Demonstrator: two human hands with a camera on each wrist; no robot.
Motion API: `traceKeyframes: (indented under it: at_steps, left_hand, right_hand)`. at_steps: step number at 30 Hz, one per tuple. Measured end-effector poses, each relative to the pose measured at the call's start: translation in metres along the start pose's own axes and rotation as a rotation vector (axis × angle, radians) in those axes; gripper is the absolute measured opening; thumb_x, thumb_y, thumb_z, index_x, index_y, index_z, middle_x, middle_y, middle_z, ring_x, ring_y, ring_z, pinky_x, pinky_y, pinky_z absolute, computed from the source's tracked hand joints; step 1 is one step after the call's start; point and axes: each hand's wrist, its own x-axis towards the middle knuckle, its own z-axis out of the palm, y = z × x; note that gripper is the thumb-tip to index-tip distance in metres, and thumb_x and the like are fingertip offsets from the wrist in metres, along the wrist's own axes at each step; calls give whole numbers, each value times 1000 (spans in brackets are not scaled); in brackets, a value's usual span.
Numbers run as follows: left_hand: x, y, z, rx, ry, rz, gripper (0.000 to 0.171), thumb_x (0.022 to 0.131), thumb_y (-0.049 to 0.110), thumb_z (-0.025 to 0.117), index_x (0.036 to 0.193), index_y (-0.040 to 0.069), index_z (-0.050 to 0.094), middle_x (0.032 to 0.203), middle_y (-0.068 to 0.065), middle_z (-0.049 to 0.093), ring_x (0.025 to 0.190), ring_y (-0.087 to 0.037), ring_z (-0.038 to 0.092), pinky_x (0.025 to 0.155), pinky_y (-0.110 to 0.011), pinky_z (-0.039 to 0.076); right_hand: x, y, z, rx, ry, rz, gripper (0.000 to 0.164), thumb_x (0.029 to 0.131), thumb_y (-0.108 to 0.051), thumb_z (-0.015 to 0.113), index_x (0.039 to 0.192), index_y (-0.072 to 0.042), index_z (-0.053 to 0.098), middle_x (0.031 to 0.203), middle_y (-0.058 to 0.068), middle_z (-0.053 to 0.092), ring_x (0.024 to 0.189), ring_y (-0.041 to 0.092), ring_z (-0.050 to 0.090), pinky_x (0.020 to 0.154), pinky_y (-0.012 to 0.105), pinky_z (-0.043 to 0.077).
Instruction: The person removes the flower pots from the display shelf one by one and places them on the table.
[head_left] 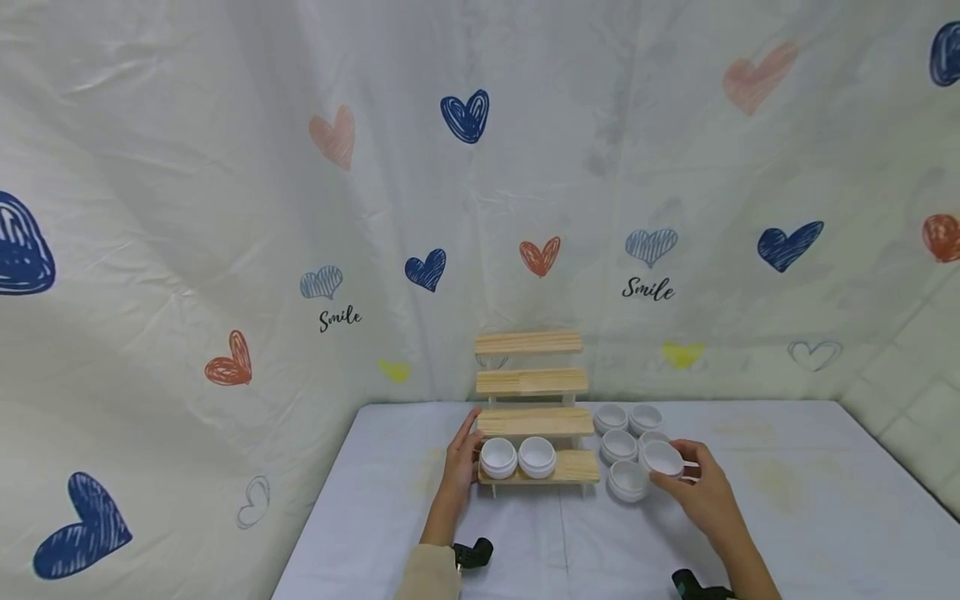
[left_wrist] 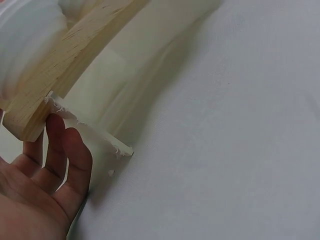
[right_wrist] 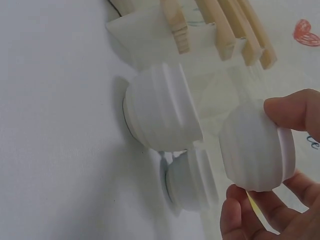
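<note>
A tiered stand (head_left: 536, 423) with several pale wooden shelves and white side supports stands at the middle of the table. My left hand (head_left: 457, 467) grips its left side at the lower shelves. In the left wrist view, curled fingers (left_wrist: 77, 155) meet the end of a wooden shelf (left_wrist: 65, 70). Two white cups (head_left: 498, 458) sit side by side on the bottom shelf, toward its left. My right hand (head_left: 705, 493) pinches a ribbed white cup (right_wrist: 252, 150) between thumb and fingers, lifted above the table right of the stand.
Several more white cups (head_left: 618, 446) stand close together on the white-covered table (head_left: 787, 483), between the stand and my right hand. Behind the table hangs a pale curtain (head_left: 540, 167) printed with hearts.
</note>
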Motion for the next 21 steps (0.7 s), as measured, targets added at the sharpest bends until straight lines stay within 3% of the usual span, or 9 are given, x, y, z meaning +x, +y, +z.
traceKeyframes:
  at_steps: [7, 13, 21]
  left_hand:
    - [2, -1, 1, 0, -7, 9, 51, 103, 38, 52, 154, 39, 45, 93, 2, 59, 81, -11, 55, 55, -24, 42]
    - [3, -6, -1, 7, -18, -8, 51, 103, 39, 51, 154, 41, 44, 94, 1, 60, 82, -11, 57, 56, -24, 44]
    - [0, -1, -3, 2, -17, -1, 53, 104, 38, 52, 156, 38, 42, 92, 3, 61, 80, -11, 55, 53, -24, 42]
  right_hand:
    - [0, 6, -10, -47, -55, 16, 79, 88, -36, 80, 147, -3, 39, 141, 21, 51, 109, 20, 55, 76, 25, 51]
    - [3, 14, -13, -50, -75, 23, 79, 88, -34, 81, 146, -2, 39, 139, 23, 51, 108, 21, 55, 75, 26, 51]
    - [6, 16, -14, -51, -101, 65, 79, 88, -33, 81, 146, -2, 38, 140, 26, 49, 118, 34, 55, 77, 30, 50]
